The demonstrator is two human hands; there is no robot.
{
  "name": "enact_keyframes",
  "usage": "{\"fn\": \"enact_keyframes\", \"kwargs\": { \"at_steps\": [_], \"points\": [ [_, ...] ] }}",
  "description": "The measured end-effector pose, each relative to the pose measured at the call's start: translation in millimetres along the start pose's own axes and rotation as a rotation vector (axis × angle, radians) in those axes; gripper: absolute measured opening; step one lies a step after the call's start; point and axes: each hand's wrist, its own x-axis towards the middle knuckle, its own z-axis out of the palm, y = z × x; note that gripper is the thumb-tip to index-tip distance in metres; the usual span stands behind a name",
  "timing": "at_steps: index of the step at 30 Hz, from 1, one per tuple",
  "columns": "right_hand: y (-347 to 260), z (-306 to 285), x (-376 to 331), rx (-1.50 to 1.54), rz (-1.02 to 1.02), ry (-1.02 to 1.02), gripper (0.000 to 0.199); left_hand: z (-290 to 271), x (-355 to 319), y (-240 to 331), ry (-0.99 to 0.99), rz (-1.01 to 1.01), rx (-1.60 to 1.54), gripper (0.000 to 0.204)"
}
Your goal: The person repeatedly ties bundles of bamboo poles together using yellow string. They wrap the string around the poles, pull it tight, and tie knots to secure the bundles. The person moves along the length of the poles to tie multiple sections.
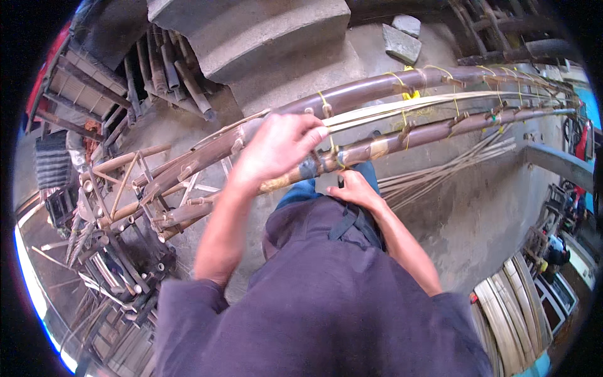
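Two long brown bamboo poles run side by side across the view, the far pole (370, 87) and the near pole (427, 131). Pale bamboo strips (389, 110) lie lengthwise between them. My left hand (281, 143) reaches over the poles, fingers curled and thumb pressed at the left end of the strips. The tips of most of its fingers are hidden. My right hand (355, 190) is closed just on my side of the near pole, below a yellow tie (340, 157). Something small and dark shows at its fingers, too hidden to name.
Several yellow strings and small pegs cross the poles toward the right. Loose thin strips (452, 166) lie beyond the near pole. A bamboo stand (129, 188) and stacked bamboo pieces (125, 276) are at left. Concrete steps (270, 38) rise ahead, with stone blocks (402, 43) nearby.
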Motion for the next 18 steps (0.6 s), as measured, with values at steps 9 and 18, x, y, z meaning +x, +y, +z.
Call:
{"fn": "enact_keyframes", "kwargs": {
  "at_steps": [9,18],
  "points": [
    [-245,-142,19,-0.907,-0.957,0.102,0.015,67,21,-52,0.143,-0.050,0.245,0.025],
    [-128,-133,154,-0.495,-0.174,0.215,0.055,74,25,-34,0.179,-0.140,0.226,0.025]
  ]
}}
